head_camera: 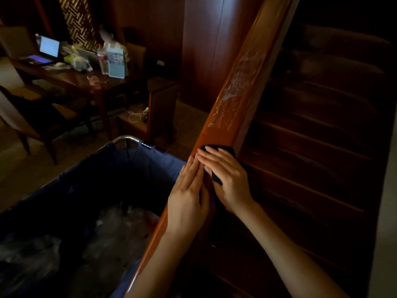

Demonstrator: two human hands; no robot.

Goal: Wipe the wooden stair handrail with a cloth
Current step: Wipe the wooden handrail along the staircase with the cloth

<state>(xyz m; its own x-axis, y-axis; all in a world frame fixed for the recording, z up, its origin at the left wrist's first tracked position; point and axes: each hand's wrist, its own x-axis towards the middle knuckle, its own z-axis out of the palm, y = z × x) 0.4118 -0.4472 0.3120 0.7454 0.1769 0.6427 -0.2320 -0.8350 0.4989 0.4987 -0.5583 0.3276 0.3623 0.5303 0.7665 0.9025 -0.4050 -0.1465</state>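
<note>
The glossy reddish-brown wooden stair handrail runs across my view from 7 o'clock up to 1 o'clock, and both my hands sit on it just below centre. My right hand lies flat, fingers nearly straight, pressing the dark navy folded cloth onto the rail's top face. My left hand holds nothing, its fingers straight and resting along the rail's near edge beside the right. A whitish streaky film covers the rail at 1 o'clock from the cloth, so I judge that stretch is not yet wiped. To do it well I should push the cloth up along the grain in one firm, even stroke, covering the full width and wrapping over both edges, then refold to a clean face once it loads up. As for writing, the small tag on the blue fabric laundry cart at 8 o'clock, the red label on the clear plastic bottle and the lit laptop screen at 10 o'clock are all too small to read
</note>
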